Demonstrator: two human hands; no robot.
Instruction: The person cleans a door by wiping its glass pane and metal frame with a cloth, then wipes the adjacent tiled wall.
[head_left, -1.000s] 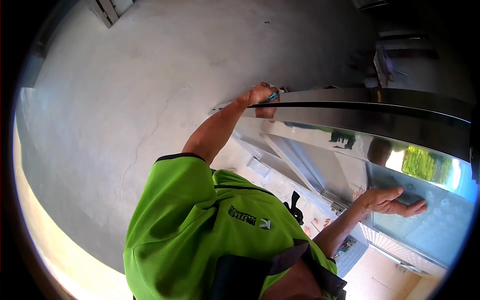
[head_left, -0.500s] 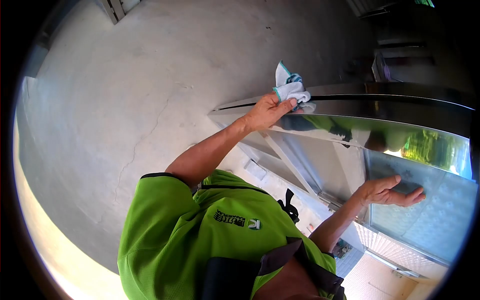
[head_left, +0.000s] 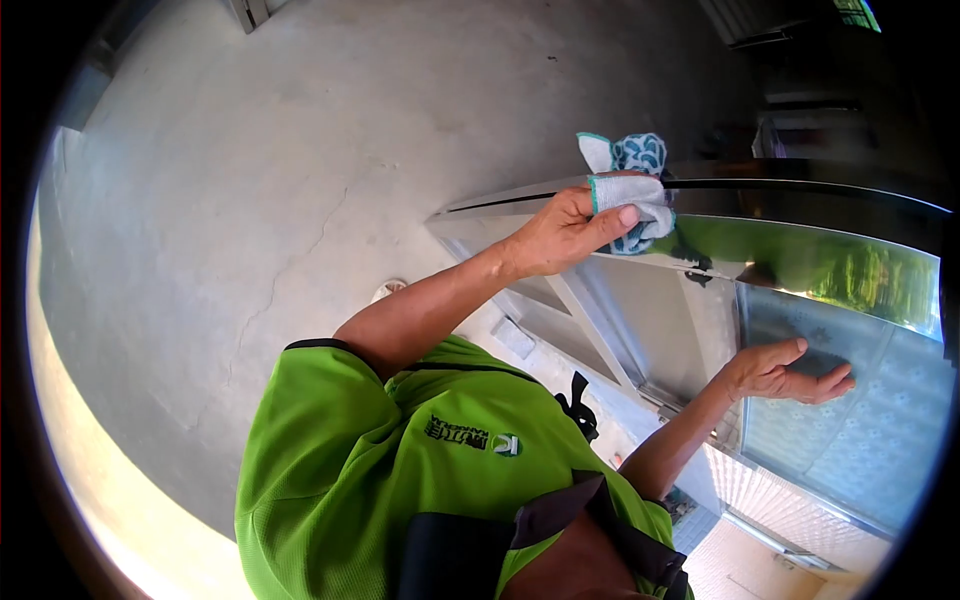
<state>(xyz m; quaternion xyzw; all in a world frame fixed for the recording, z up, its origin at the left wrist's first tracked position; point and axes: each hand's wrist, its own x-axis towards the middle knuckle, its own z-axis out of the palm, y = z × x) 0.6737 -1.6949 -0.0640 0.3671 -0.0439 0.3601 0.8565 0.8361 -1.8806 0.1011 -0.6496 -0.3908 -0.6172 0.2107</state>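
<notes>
**Wiping along the door's top edge**

Since the earlier frame our left hand (head_left: pixel 565 232) has slid the cloth (head_left: pixel 630 195) rightward along the door (head_left: pixel 800 262) top (shiny there). More rail remains. Our right hand (head_left: pixel 785 372) rests open on the glass (head_left: pixel 860 420).

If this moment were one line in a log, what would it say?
left hand: grips cloth on shiny door frame | right hand: flat on patterned glass

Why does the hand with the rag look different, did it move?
Yes. The left hand slid the rag rightward along the shiny metal frame, away from its pointed end.
</notes>
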